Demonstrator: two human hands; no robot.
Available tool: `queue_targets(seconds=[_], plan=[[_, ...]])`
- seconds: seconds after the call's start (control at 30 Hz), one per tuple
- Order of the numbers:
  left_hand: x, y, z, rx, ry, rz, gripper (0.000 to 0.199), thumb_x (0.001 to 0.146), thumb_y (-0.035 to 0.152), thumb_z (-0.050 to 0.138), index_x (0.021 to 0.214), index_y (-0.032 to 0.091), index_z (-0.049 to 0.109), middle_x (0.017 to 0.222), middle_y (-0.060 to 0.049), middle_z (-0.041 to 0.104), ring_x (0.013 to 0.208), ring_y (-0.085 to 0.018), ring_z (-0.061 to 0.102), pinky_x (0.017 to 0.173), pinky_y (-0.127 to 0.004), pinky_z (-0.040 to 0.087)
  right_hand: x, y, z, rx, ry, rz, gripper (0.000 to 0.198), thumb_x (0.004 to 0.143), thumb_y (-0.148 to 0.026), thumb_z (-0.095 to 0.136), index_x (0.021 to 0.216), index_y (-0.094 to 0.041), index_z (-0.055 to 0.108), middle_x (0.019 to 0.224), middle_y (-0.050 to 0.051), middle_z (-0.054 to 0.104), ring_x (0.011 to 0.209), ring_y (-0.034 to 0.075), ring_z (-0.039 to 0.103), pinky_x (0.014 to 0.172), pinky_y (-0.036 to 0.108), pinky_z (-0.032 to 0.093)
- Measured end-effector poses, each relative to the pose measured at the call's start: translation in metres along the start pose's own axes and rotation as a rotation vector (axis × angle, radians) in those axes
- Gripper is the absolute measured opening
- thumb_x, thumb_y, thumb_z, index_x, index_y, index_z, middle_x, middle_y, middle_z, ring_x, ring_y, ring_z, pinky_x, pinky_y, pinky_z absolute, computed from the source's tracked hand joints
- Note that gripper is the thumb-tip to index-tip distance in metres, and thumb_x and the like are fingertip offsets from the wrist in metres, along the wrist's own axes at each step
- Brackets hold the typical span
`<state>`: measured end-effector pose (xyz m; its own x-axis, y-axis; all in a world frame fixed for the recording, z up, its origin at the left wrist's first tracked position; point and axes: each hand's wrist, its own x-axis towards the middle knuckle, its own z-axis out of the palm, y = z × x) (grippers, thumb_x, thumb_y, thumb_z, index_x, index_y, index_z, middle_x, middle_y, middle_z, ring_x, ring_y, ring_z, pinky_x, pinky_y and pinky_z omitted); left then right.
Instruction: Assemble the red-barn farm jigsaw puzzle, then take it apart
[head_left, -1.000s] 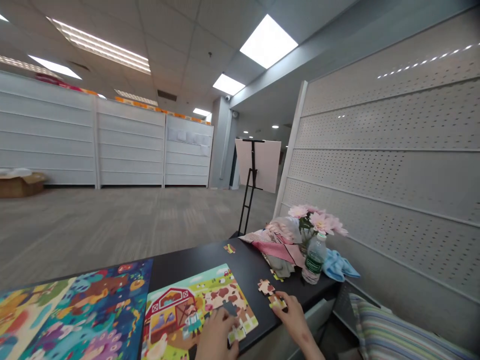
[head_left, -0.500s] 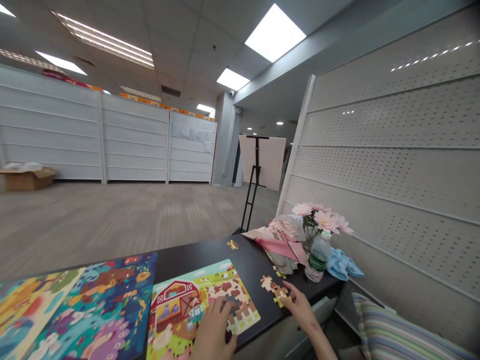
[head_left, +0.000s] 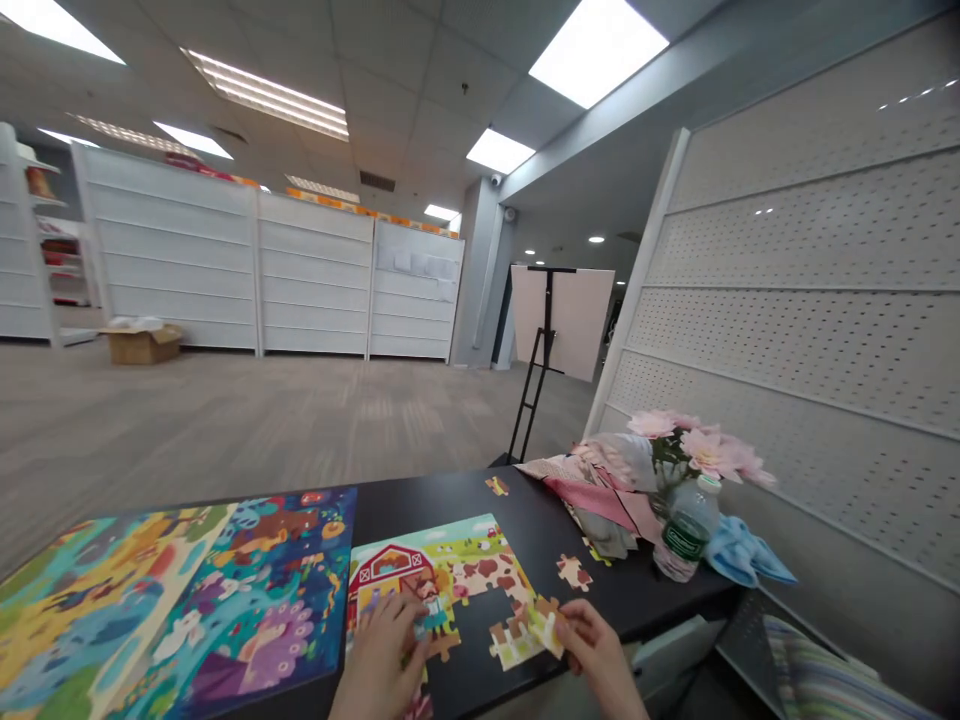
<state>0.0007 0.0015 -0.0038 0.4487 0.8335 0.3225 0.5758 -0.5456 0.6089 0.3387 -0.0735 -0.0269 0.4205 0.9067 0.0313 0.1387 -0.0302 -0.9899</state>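
A farm jigsaw puzzle (head_left: 480, 575) with a red barn and a spotted cow lies on the black table, a gap showing dark in its lower middle. My left hand (head_left: 384, 640) rests on the barn part, its fingers laid over the pieces and the thumb apart. Between the thumb and fingers of my right hand (head_left: 596, 648) is a yellow and brown puzzle piece (head_left: 545, 624), at the puzzle's lower right by the white fence pieces (head_left: 511, 642). It overlaps them in view; whether they touch I cannot tell. A loose spotted piece (head_left: 574, 572) lies beyond my right hand.
Two colourful picture boards (head_left: 270, 590) lie to the left. Another loose piece (head_left: 496, 486) is near the table's far edge. On the right stand a water bottle (head_left: 686, 530), pink flowers (head_left: 705, 448), crumpled pink cloth (head_left: 600, 480) and a blue cloth (head_left: 746, 552). An easel (head_left: 547, 340) stands behind.
The view has turned left. My right hand has lifted a piece from beside the spotted one and brought it to the puzzle's right side. My left hand has shifted left, uncovering the gap.
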Motion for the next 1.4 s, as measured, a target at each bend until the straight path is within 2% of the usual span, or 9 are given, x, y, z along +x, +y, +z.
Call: queue_targets(seconds=[0.13,0.27,0.57,0.73,0.87,1.03,1.13,1.3,1.4], plan=[[-0.002,-0.003,-0.001,-0.078,0.024,0.013,0.022,0.094,0.021,0.048,0.107,0.027,0.064,0.109,-0.006,0.068,0.106,-0.028,0.061,0.093,-0.044,0.047,-0.020,0.005,0.057,-0.009,-0.071,-0.113,0.045,0.071,-0.065,0.074,0.080,-0.022,0.063,0.062,-0.002,0.063,0.055,0.015,0.058,0.052,0.024,0.044],[-0.002,-0.001,-0.005,-0.088,0.010,0.010,0.022,0.090,0.015,0.049,0.101,0.027,0.064,0.103,-0.004,0.069,0.102,-0.026,0.062,0.097,-0.045,0.044,-0.027,0.003,0.084,-0.257,-0.095,-0.237,0.038,0.081,-0.058,0.067,0.090,-0.022,0.072,0.070,0.003,0.069,0.062,0.019,0.065,0.059,0.027,0.050],[-0.004,0.002,-0.005,-0.080,0.030,-0.005,0.017,0.092,0.019,0.050,0.098,0.026,0.064,0.098,-0.004,0.069,0.097,-0.026,0.062,0.088,-0.040,0.045,-0.020,-0.026,0.088,-0.779,-0.157,-0.569,0.026,0.082,-0.026,0.059,0.101,-0.024,0.077,0.089,0.010,0.072,0.087,0.027,0.069,0.081,0.041,0.056],[-0.002,0.005,-0.006,-0.074,0.029,-0.008,0.016,0.091,0.019,0.050,0.096,0.026,0.064,0.096,-0.003,0.070,0.095,-0.025,0.063,0.088,-0.040,0.046,-0.017,-0.006,0.078,-0.904,-0.268,-0.645,0.030,0.077,-0.022,0.064,0.104,-0.030,0.076,0.116,0.009,0.073,0.109,0.034,0.066,0.096,0.048,0.052],[-0.002,0.003,-0.005,-0.071,0.035,-0.020,0.016,0.092,0.022,0.051,0.096,0.026,0.065,0.097,-0.004,0.070,0.096,-0.026,0.064,0.087,-0.040,0.047,-0.018,0.015,0.068,-0.970,-0.358,-0.605,0.036,0.073,-0.028,0.073,0.109,-0.032,0.075,0.119,0.005,0.075,0.116,0.037,0.065,0.099,0.048,0.051],[-0.003,-0.004,-0.001,-0.094,0.053,0.034,0.015,0.094,0.027,0.051,0.098,0.028,0.066,0.099,-0.003,0.071,0.097,-0.026,0.064,0.087,-0.039,0.048,-0.027,0.030,0.067,-0.981,-0.270,-0.575,0.020,0.079,-0.033,0.072,0.098,-0.031,0.075,0.107,0.005,0.077,0.108,0.034,0.067,0.090,0.044,0.055],[-0.003,-0.009,0.002,-0.099,0.063,0.052,0.016,0.095,0.029,0.050,0.099,0.029,0.066,0.097,-0.003,0.071,0.095,-0.026,0.064,0.085,-0.039,0.048,-0.031,0.033,0.067,-0.939,-0.210,-0.561,0.028,0.077,-0.033,0.073,0.104,-0.030,0.074,0.110,0.007,0.075,0.109,0.035,0.067,0.094,0.044,0.053],[-0.002,-0.015,0.009,-0.100,0.094,0.080,0.015,0.094,0.029,0.051,0.095,0.028,0.066,0.094,-0.004,0.071,0.092,-0.026,0.064,0.084,-0.039,0.047,-0.030,-0.002,0.065,-0.871,-0.314,-0.435,0.076,0.070,-0.038,0.079,0.141,-0.029,0.057,0.149,0.013,0.054,0.140,0.044,0.042,0.115,0.059,0.034],[-0.001,-0.019,0.014,-0.103,0.121,0.097,0.017,0.095,0.030,0.049,0.095,0.028,0.066,0.092,-0.004,0.071,0.091,-0.026,0.064,0.082,-0.038,0.047,-0.024,-0.039,0.066,-0.881,-0.465,-0.337,0.078,0.063,-0.040,0.084,0.137,-0.032,0.061,0.156,0.010,0.046,0.147,0.044,0.030,0.118,0.062,0.024]])
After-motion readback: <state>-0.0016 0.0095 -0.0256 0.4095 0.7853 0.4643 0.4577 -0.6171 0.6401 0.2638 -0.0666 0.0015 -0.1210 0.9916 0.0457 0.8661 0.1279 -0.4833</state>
